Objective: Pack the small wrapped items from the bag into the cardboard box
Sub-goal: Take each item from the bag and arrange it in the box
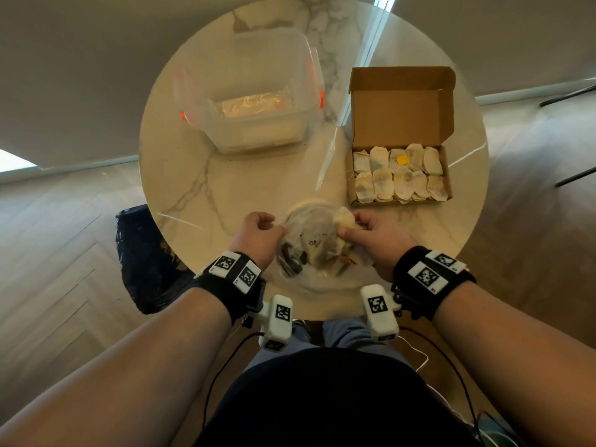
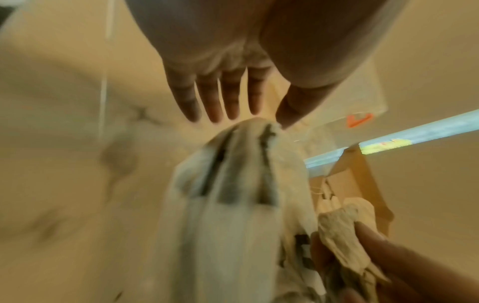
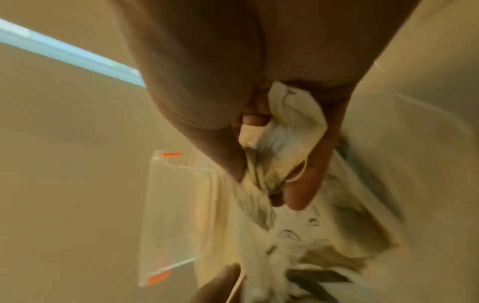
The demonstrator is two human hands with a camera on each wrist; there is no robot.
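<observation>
A clear plastic bag (image 1: 309,233) with several wrapped items lies near the table's front edge. My left hand (image 1: 274,222) pinches its left rim; in the left wrist view the thumb and fingertips (image 2: 282,116) meet at the top of the bag (image 2: 233,205). My right hand (image 1: 346,227) grips a pale wrapped item (image 1: 344,218) at the bag's right side, and the item (image 3: 293,131) shows crumpled between thumb and fingers. The open cardboard box (image 1: 400,117) stands at the right. Two rows of wrapped items (image 1: 400,172) fill its floor.
A clear plastic container (image 1: 251,91) with orange clips stands at the back left of the round marble table (image 1: 209,188). On the floor left of the table sits a dark bag (image 1: 142,253). Wood floor surrounds the table.
</observation>
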